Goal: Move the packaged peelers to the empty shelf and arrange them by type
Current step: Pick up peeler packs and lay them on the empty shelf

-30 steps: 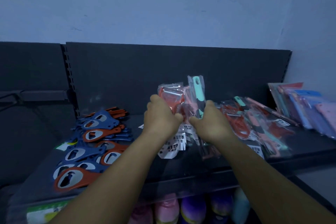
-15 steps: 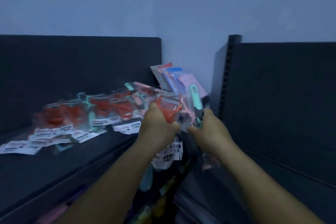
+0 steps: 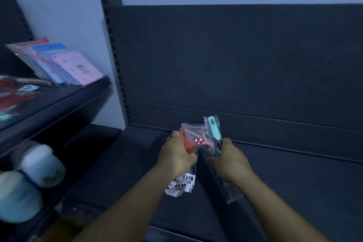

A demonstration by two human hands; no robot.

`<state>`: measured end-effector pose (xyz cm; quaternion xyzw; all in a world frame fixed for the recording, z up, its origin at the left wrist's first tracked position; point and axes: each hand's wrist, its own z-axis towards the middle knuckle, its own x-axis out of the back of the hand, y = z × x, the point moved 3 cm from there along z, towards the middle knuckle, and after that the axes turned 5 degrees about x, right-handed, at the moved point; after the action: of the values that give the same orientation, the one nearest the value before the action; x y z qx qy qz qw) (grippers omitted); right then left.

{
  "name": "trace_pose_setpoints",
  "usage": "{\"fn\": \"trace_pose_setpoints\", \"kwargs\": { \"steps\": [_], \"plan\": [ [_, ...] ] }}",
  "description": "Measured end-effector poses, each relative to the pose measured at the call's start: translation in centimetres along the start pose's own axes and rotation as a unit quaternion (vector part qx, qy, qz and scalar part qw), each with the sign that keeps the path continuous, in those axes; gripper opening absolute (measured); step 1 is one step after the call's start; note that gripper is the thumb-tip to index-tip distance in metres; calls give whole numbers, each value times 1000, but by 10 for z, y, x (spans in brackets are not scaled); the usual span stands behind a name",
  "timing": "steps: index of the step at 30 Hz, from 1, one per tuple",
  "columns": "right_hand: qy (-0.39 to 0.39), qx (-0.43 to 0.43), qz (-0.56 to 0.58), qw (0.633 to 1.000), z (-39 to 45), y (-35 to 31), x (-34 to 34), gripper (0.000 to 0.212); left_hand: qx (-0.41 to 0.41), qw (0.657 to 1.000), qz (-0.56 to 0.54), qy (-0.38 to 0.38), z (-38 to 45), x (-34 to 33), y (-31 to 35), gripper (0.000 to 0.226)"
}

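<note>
— Packaged peelers (image 3: 198,139), location? Hovering above empty dark shelf (image 3: 294,179).
— Fingers? Left hand (image 3: 176,156) clamping orange peeler pack (image 3: 189,137); right hand (image 3: 228,160) clamping mint-handled pack (image 3: 213,129).

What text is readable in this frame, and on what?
None legible.
White labels on the packaged peelers below the left hand: dark print, too blurred to read.
Pink card packet on the left shelf: a small picture, any print too small.
White label on that shelf: blurred.
</note>
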<state>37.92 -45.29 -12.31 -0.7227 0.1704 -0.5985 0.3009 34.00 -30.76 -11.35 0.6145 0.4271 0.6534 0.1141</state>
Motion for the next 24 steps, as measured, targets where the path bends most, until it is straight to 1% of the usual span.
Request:
{"fn": "trace_pose_setpoints", "kwargs": {
  "steps": [5,9,11,13,15,16,18,20,22,24],
  "plan": [
    [-14,-50,-48,997,10,65,11,36,-9,995,82,-49,17,-61,8,40],
    [-24,-61,-81,995,19,90,11,34,-43,987,143,-58,29,-83,6,39],
    [-30,-58,-102,993,22,93,12,41,-60,981,176,-62,35,-86,2,38],
    [-26,-45,-153,987,26,93,12,56,-82,972,212,-65,42,-85,-4,34],
    [1,-14,-217,976,29,89,13,70,-108,961,249,-59,49,-78,-9,31],
    [17,9,-236,972,30,84,13,73,-122,954,268,-56,52,-73,-11,31],
    [36,66,-238,968,33,69,6,69,-149,942,297,-55,59,-63,-16,33],
    [26,111,-224,968,37,52,-6,61,-161,933,316,-61,67,-53,-22,36],
    [2,129,-205,970,44,36,-24,53,-154,935,312,-70,76,-43,-30,42],
    [-19,113,-171,979,52,26,-41,46,-138,944,288,-85,82,-33,-36,44]
  ]
}}
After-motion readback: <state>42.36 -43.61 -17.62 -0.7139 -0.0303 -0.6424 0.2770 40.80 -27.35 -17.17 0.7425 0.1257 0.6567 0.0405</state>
